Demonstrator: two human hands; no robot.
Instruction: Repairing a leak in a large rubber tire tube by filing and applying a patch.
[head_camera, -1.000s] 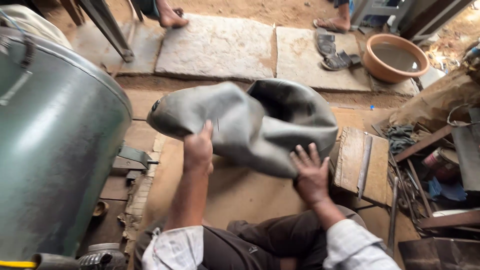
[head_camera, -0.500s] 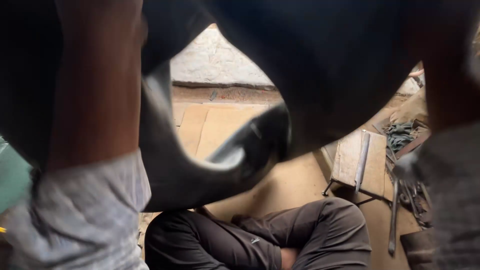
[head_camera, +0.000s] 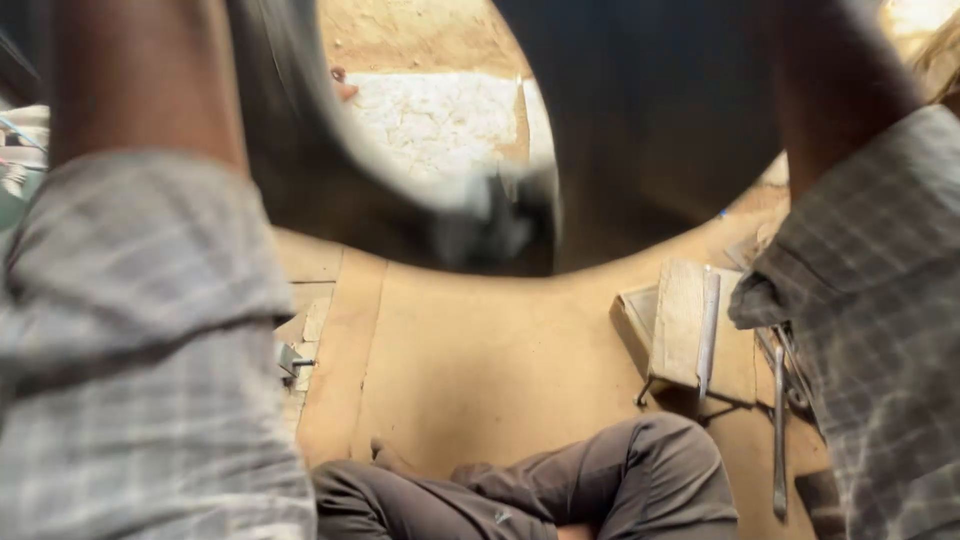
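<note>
Daylight fell brightly on the stone slab (head_camera: 440, 120) and tan floor (head_camera: 480, 360) beyond, while the raised dark rubber sheet (head_camera: 640, 130) and checked sleeves (head_camera: 140, 350) loomed shadowed, motion-blurred and out of focus.

Dark rubber tube (head_camera: 640, 130) matt, smooth; board (head_camera: 480, 370) worn wood; sleeves (head_camera: 140, 340) checked cloth.
</note>
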